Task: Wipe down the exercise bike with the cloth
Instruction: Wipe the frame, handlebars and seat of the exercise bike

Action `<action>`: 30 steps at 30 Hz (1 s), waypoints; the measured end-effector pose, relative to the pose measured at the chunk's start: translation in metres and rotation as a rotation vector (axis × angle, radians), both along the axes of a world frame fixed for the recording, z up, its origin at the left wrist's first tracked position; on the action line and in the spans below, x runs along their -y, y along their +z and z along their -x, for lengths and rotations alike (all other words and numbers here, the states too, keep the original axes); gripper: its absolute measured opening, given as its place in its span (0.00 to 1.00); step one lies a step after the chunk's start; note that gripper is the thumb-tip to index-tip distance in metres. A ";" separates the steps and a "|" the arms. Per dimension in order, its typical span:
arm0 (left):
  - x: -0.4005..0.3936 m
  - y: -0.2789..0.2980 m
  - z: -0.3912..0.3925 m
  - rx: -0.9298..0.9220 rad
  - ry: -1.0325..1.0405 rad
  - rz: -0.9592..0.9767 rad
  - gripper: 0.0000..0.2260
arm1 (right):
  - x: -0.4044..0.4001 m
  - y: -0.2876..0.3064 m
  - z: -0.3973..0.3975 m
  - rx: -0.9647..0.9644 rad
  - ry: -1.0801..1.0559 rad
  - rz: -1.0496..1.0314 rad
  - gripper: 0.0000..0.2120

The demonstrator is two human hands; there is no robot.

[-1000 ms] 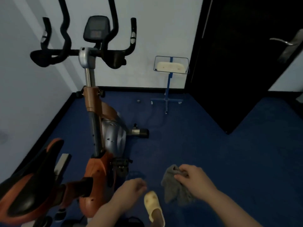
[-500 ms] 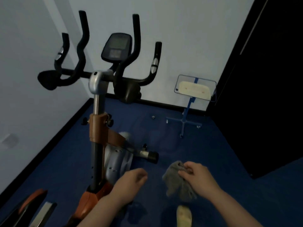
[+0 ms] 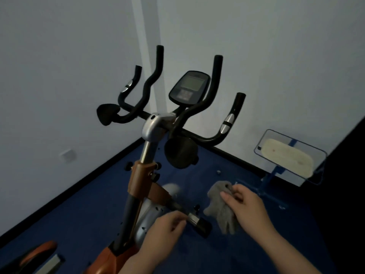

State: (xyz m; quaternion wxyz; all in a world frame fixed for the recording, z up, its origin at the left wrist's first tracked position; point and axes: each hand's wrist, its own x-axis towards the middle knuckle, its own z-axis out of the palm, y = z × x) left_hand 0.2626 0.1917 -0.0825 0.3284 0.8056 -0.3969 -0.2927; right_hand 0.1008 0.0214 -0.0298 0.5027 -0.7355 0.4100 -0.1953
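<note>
The exercise bike (image 3: pixel 147 178) stands at centre left, with an orange and silver frame, black handlebars (image 3: pixel 207 123) and a dark console (image 3: pixel 188 88). Its orange seat (image 3: pixel 37 254) shows at the bottom left corner. My right hand (image 3: pixel 246 206) holds a crumpled grey cloth (image 3: pixel 221 206) in the air, to the right of the bike's post and below the handlebars. My left hand (image 3: pixel 164 232) hovers with loosely curled fingers over the silver flywheel cover, holding nothing.
The floor (image 3: pixel 79 214) is blue carpet, bounded by pale walls with a black skirting that meet in a corner behind the bike. A blue stand (image 3: pixel 288 157) with a pale pad stands at the right. A dark door (image 3: pixel 351 175) fills the right edge.
My view has tilted up and moved closer to the handlebars. Both hands have risen, the right one carrying the cloth up toward the handlebars. The shoe on the floor has left the view.
</note>
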 end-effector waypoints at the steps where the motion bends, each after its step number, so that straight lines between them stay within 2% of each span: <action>1: -0.003 0.001 -0.003 0.001 0.015 0.013 0.06 | -0.002 0.006 -0.009 0.062 -0.013 -0.012 0.08; 4: -0.004 0.010 -0.026 0.022 0.089 0.081 0.08 | -0.005 0.025 -0.042 0.208 -0.039 0.014 0.14; 9: 0.019 0.044 -0.079 0.108 0.169 0.312 0.12 | -0.012 0.042 -0.103 0.378 -0.192 0.227 0.09; 13: 0.036 0.066 -0.119 0.142 0.141 0.422 0.10 | -0.016 0.038 -0.152 0.251 -0.383 0.617 0.12; 15: 0.047 0.070 -0.132 0.154 0.115 0.508 0.11 | -0.013 0.033 -0.169 0.144 -0.416 0.719 0.12; 18: 0.061 0.069 -0.141 0.215 0.018 0.631 0.12 | -0.019 0.010 -0.177 0.056 -0.362 0.753 0.12; 23: 0.082 0.057 -0.147 0.310 -0.171 0.614 0.16 | -0.041 -0.026 -0.166 -0.029 -0.268 0.868 0.18; 26: 0.089 0.054 -0.150 0.333 -0.179 0.654 0.17 | -0.029 -0.011 -0.174 -0.120 -0.369 0.954 0.17; 30: 0.091 0.049 -0.153 0.210 -0.120 0.725 0.17 | -0.027 0.004 -0.189 -0.178 -0.554 0.979 0.11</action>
